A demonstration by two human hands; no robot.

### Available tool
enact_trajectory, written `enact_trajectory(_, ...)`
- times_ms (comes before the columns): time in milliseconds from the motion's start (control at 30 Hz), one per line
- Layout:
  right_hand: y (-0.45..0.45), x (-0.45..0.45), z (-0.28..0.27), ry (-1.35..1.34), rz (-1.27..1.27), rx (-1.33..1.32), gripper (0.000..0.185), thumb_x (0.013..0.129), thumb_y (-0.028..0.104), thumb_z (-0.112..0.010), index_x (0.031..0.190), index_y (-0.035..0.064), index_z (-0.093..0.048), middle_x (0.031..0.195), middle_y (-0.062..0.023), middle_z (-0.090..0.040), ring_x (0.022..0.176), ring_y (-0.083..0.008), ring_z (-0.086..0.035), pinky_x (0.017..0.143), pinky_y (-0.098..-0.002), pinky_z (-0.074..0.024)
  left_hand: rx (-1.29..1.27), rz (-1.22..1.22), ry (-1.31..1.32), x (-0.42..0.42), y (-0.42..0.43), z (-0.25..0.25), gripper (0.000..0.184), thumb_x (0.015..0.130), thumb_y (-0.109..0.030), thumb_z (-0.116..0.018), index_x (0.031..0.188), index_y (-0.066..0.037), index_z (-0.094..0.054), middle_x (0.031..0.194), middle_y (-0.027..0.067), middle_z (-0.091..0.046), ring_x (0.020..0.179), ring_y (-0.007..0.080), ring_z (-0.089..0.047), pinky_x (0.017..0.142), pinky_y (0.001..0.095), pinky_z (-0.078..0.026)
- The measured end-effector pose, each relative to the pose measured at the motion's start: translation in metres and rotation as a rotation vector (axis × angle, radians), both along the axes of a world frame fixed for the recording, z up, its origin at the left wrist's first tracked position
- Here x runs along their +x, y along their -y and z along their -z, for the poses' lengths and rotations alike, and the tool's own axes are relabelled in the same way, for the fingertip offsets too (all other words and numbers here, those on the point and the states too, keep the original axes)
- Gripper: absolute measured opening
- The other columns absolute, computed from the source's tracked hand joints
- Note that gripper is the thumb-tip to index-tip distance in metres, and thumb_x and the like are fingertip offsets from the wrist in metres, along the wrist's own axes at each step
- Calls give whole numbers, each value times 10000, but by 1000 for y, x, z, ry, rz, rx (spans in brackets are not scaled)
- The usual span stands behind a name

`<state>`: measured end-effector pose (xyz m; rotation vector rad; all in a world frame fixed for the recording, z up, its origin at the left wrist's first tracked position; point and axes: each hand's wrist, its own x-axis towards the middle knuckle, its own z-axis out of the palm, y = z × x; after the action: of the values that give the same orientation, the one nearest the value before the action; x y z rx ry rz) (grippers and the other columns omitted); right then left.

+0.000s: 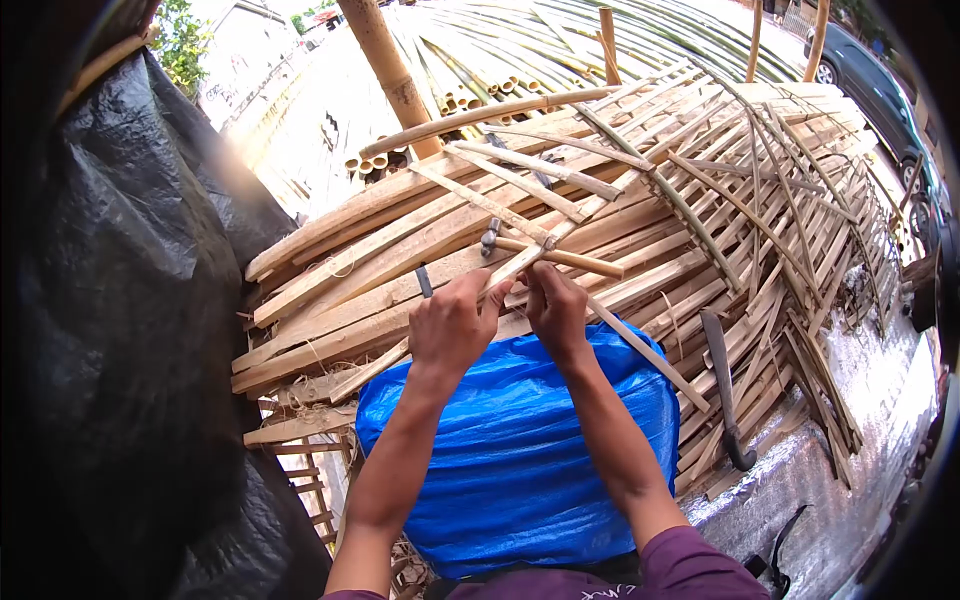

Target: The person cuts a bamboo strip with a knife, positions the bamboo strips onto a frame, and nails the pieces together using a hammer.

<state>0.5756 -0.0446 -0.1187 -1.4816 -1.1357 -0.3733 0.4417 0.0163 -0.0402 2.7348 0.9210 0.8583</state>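
Observation:
My left hand is closed at the near end of a pale bamboo strip, which runs away diagonally across other slats. Close beside it, my right hand has its fingers pinched together at the strip's edge. What lies between those fingertips is too small to make out. Just beyond my hands rests a hammer, its metal head to the left and its wooden handle passing near the strip. A crossing slat meets the strip above the hammer. A short dark tool lies left of my left hand.
Blue sheeting covers my lap. Split bamboo slats spread over the work surface. A curved blade lies at the right. Black plastic hangs on the left; a bamboo post stands behind. Bamboo poles and a parked car are farther off.

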Motion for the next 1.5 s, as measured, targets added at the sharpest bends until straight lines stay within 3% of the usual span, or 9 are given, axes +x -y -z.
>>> enact_trajectory(200, 0, -1, 5, -909, -712, 69, 212, 1002, 160, -577, 1122, -9, -621, 1049, -80, -666, 878, -131, -661, 690, -278, -570, 0, -3, -18, -7, -3, -6, 329, 935, -424, -603, 980, -111, -694, 831, 134, -706, 738, 370, -686, 621, 470, -541)
enact_trajectory(400, -2, 2, 7, -657, -693, -77, 133, 1004, 91, -538, 982, 0, -634, 769, -25, -640, 622, -83, -598, 551, -236, -471, -129, -48, -86, -17, -2, -13, 392, 927, -480, -610, 1022, -112, -704, 809, 177, -695, 792, 396, -676, 666, 474, -513)
enact_trajectory(600, -8, -11, 11, -88, -195, 203, 57, 925, 0, -606, 889, -3, -650, 666, -84, -623, 538, -135, -601, 489, -287, -457, -161, -26, -86, -16, 5, -13, 433, 926, -509, -605, 1043, -104, -706, 764, 186, -682, 765, 365, -683, 657, 456, -499)
enact_trajectory(733, 0, -7, 0, -463, -380, 93, 73, 935, 30, -597, 910, 2, -660, 707, -78, -654, 553, -148, -643, 508, -294, -504, -140, -49, -88, -16, -1, -12, 441, 924, -512, -609, 1039, -97, -704, 756, 185, -677, 755, 361, -680, 653, 451, -496)
enact_trajectory(800, 16, 17, -19, -897, -897, -196, 130, 961, 123, -613, 953, 14, -685, 712, -49, -656, 536, -116, -618, 496, -251, -487, -189, -28, -85, -21, 2, -16, 448, 923, -513, -612, 1048, -92, -704, 735, 180, -670, 734, 361, -676, 645, 443, -493)
enact_trajectory(933, 11, 30, -23, -949, -1186, -155, 223, 967, 235, -632, 1012, 26, -695, 769, -55, -676, 594, -123, -638, 548, -240, -509, -178, -8, -34, -18, 4, -28, 413, 911, -498, -626, 1014, -107, -710, 772, 214, -678, 761, 401, -675, 645, 490, -504)
enact_trajectory(1067, 11, 13, -35, -996, -1073, -60, 290, 994, 298, -581, 1079, 34, -668, 923, -92, -695, 796, -149, -689, 631, -268, -565, -264, -9, 12, -20, -2, -35, 438, 908, -516, -628, 1017, -100, -712, 739, 188, -672, 717, 359, -674, 629, 442, -492)
enact_trajectory(1333, -6, -16, -24, -1303, -1491, 324, 354, 1023, 455, -479, 902, 123, -480, 704, -13, -482, 630, -111, -461, 569, -253, -354, -230, 30, 76, -22, -5, -37, 446, 915, -520, -625, 997, -93, -724, 683, 149, -668, 656, 323, -673, 601, 416, -489)
enact_trajectory(1500, -14, -30, -21, -1237, -1139, 381, 397, 1003, 446, -539, 757, 141, -477, 634, 64, -367, 567, -53, -316, 532, -232, -265, -226, 26, 70, -24, -4, -32, 465, 904, -537, -627, 1018, -97, -724, 702, 163, -676, 683, 342, -681, 615, 428, -501)
